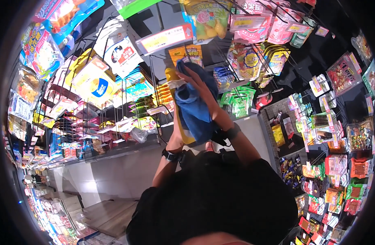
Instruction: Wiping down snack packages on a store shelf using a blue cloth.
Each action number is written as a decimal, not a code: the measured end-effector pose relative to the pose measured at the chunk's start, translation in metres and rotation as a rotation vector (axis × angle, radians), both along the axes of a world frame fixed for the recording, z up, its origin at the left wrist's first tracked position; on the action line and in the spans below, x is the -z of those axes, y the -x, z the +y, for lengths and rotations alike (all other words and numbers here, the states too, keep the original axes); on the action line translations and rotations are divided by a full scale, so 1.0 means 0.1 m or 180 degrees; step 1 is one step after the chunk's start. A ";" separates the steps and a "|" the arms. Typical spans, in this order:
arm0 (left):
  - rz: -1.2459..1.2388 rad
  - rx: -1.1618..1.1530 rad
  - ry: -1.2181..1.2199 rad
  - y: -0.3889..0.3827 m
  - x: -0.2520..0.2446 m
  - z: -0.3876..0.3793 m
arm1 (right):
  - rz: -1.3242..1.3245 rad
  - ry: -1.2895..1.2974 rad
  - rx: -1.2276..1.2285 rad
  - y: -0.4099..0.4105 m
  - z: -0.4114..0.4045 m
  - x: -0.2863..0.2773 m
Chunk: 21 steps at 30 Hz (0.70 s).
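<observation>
A yellow bag (187, 137) is held upright before the hanging racks, partly covered by a blue cloth (195, 113). My right hand (202, 92) presses on the cloth with its fingers stretched along it. At the bag's lower left edge is my left hand (176, 134), gripping the bag; most of its fingers are hidden behind it. An orange packet (187, 52) hangs just beyond the cloth, and a row of orange packets (163, 95) hangs to the left of the bag.
White candy bags (121, 55) and yellow bags (97, 84) hang on hooks at left, with price tags on the hook ends. Green packets (241, 99) hang at right, above a corner bin (274, 116). Wooden tables (111, 214) stand at lower left on the tiled floor.
</observation>
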<state>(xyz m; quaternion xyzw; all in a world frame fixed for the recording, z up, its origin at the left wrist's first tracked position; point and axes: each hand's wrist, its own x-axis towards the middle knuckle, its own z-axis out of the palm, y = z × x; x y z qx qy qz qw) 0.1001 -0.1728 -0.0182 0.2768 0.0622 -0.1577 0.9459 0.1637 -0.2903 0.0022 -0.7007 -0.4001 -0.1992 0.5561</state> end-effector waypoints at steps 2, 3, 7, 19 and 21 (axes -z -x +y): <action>-0.0048 -0.0058 -0.0264 0.01 -0.16 0.03 | 0.0471 -0.0593 0.0229 0.16 0.09 0.23; -0.0315 0.0269 0.0321 -0.02 -0.15 0.10 | 0.1967 -0.0799 -0.0296 0.19 0.05 0.32; 0.0145 -0.0601 -0.1242 -0.08 0.04 0.26 | 0.0814 0.0357 -0.0094 0.67 -0.03 0.10; -0.0277 0.0291 -0.0299 -0.08 -0.18 0.11 | 0.2815 -0.2184 -0.0500 0.54 0.08 0.28; -0.0457 0.0109 -0.1428 -0.08 -0.01 0.27 | 0.1645 -0.0750 0.0124 0.67 0.06 0.28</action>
